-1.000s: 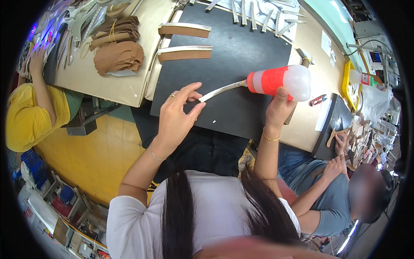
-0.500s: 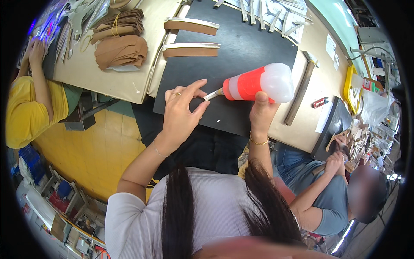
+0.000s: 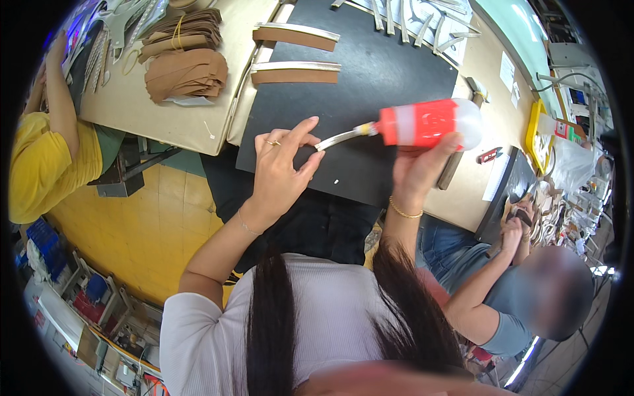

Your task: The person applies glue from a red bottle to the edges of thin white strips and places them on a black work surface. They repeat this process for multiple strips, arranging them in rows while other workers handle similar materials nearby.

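My left hand [image 3: 281, 171] pinches the near end of a narrow, silvery-white, slightly curved strip [image 3: 338, 138] between thumb and fingertips, above the black mat [image 3: 370, 72]. In my right hand [image 3: 421, 165] lies a squeeze bottle [image 3: 429, 124], red with a translucent white base, tipped sideways with its nozzle pointing left. The nozzle is at the strip's right end; whether it touches cannot be told. Farther off on the mat rest two brown leather strips, an upper one [image 3: 300, 39] and a lower one [image 3: 297, 77], each with a silvery strip along its far edge.
Stacked brown leather pieces [image 3: 186, 74] sit at the left. More silvery strips [image 3: 403, 23] lie at the far edge on a patterned sheet. A hammer [image 3: 449, 173] and a red cutter [image 3: 489, 156] are at right. People in yellow [image 3: 53, 158] and blue-grey [image 3: 479, 307] work on either side.
My right hand and the bottle have moved right, the nozzle drawing away from my left fingers so more of the strip shows. My left hand stays nearly in place.
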`<action>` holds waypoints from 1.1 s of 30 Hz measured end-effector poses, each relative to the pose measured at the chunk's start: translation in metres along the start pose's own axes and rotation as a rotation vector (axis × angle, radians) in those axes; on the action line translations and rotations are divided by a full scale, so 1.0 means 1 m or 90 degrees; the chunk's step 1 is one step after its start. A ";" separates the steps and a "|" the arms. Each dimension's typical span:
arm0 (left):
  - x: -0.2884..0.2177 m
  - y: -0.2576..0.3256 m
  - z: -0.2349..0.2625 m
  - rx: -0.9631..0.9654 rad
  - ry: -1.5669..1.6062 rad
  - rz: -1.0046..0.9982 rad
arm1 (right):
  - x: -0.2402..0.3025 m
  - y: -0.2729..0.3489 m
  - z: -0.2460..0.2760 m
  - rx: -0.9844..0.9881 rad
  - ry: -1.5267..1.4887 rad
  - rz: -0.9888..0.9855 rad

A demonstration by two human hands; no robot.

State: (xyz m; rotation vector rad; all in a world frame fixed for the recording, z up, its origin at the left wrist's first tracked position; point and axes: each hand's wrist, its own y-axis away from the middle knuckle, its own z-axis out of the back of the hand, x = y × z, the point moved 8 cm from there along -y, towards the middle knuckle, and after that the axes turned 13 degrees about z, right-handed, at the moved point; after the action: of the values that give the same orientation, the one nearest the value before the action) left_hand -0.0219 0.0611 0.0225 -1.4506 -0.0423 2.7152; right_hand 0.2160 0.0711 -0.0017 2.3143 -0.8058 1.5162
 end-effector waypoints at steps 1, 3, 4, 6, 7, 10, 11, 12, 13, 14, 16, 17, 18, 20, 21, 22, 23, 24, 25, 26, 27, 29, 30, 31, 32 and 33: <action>-0.001 0.000 0.000 -0.004 0.002 -0.008 | 0.009 -0.008 0.010 -0.026 0.040 0.026; -0.001 0.001 0.000 -0.009 0.005 -0.015 | 0.024 -0.020 0.024 -0.032 0.108 0.077; -0.001 0.001 -0.001 -0.011 0.006 -0.015 | 0.031 -0.024 0.029 -0.024 0.141 0.101; -0.001 0.001 -0.001 -0.013 0.007 -0.014 | 0.038 -0.027 0.037 -0.008 0.187 0.143; -0.001 0.001 -0.002 -0.013 0.006 -0.011 | 0.039 -0.028 0.039 0.000 0.200 0.159; -0.001 0.001 -0.003 -0.008 0.008 0.000 | 0.040 -0.027 0.043 0.011 0.199 0.194; -0.001 0.001 -0.003 -0.006 0.008 0.002 | 0.039 -0.025 0.043 0.013 0.190 0.203; -0.001 0.001 -0.002 -0.006 0.008 0.003 | 0.038 -0.025 0.042 0.021 0.196 0.213; -0.001 0.001 -0.002 -0.006 0.007 0.002 | 0.037 -0.024 0.040 0.030 0.201 0.222; -0.001 0.001 -0.002 -0.006 0.006 0.001 | 0.036 -0.023 0.037 0.043 0.208 0.229; -0.001 0.001 -0.002 -0.008 0.005 0.000 | 0.033 -0.019 0.033 0.056 0.220 0.219; -0.002 0.001 -0.002 -0.009 0.004 0.000 | 0.032 -0.017 0.031 0.062 0.228 0.212; -0.001 0.001 -0.002 -0.011 0.003 0.000 | 0.031 -0.014 0.027 0.070 0.227 0.215; -0.001 0.001 -0.002 -0.018 0.010 0.001 | 0.028 -0.005 0.018 0.081 0.227 0.221; -0.001 0.001 -0.002 -0.022 0.015 -0.001 | 0.025 0.000 0.014 0.083 0.198 0.193; -0.001 0.001 -0.003 -0.022 0.010 -0.001 | 0.022 0.005 0.009 0.085 0.169 0.184; -0.001 0.001 -0.003 -0.023 0.007 -0.004 | 0.019 0.010 0.004 0.086 0.142 0.172; 0.000 0.001 -0.003 -0.022 0.003 -0.003 | 0.016 0.015 0.000 0.086 0.115 0.159; 0.000 0.002 -0.003 -0.023 0.002 -0.009 | 0.011 0.018 -0.004 0.091 0.108 0.132; 0.000 0.002 -0.003 -0.023 0.001 -0.011 | 0.009 0.023 -0.008 0.103 0.094 0.125; 0.000 0.002 -0.003 -0.022 0.000 -0.011 | 0.006 0.027 -0.013 0.111 0.086 0.116; 0.000 0.002 -0.003 -0.025 -0.004 -0.016 | -0.001 0.032 -0.020 0.123 0.070 0.077; -0.001 0.002 -0.003 -0.026 -0.005 -0.016 | -0.005 0.032 -0.022 0.115 0.035 0.051; -0.002 0.001 -0.002 -0.021 0.003 -0.015 | -0.008 0.030 -0.023 0.101 0.004 0.021; -0.003 0.001 -0.001 -0.015 0.012 -0.013 | -0.011 0.029 -0.023 0.084 -0.025 -0.009; -0.004 -0.001 0.001 -0.010 0.021 -0.011 | -0.013 0.027 -0.021 0.071 -0.043 -0.067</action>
State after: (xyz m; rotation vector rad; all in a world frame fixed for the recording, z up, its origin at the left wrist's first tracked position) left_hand -0.0205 0.0621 0.0260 -1.4909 -0.0752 2.6830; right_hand 0.1803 0.0637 -0.0067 2.4577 -0.6187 1.4813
